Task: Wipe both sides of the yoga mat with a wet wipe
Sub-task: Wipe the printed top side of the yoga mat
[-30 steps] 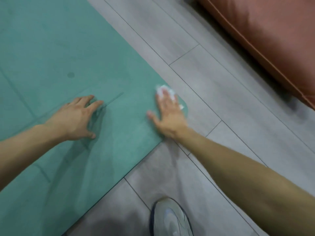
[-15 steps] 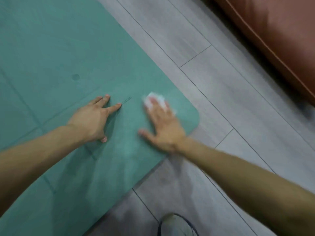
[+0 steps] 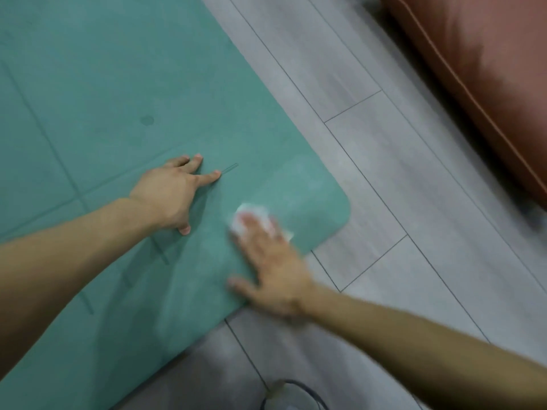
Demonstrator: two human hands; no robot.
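Observation:
A teal yoga mat (image 3: 97, 93) lies flat on the grey floor, its rounded corner at the right. My left hand (image 3: 168, 195) rests palm down on the mat with fingers spread. Nearer the corner, my right hand (image 3: 272, 261) presses a white wet wipe (image 3: 250, 216) flat against the mat; the wipe shows under and beyond the straight fingers. The right hand is blurred by motion. A paler, damp-looking patch covers the corner area beyond the wipe.
Grey wood-look floor planks (image 3: 399, 179) surround the mat on the right and below. A rust-brown sofa (image 3: 485, 72) fills the upper right. The toe of a light shoe (image 3: 291, 395) shows at the bottom edge.
My right hand has slid the wipe from the mat's corner inward and then back toward the near edge. The left hand keeps resting flat on the mat. The camera has shifted.

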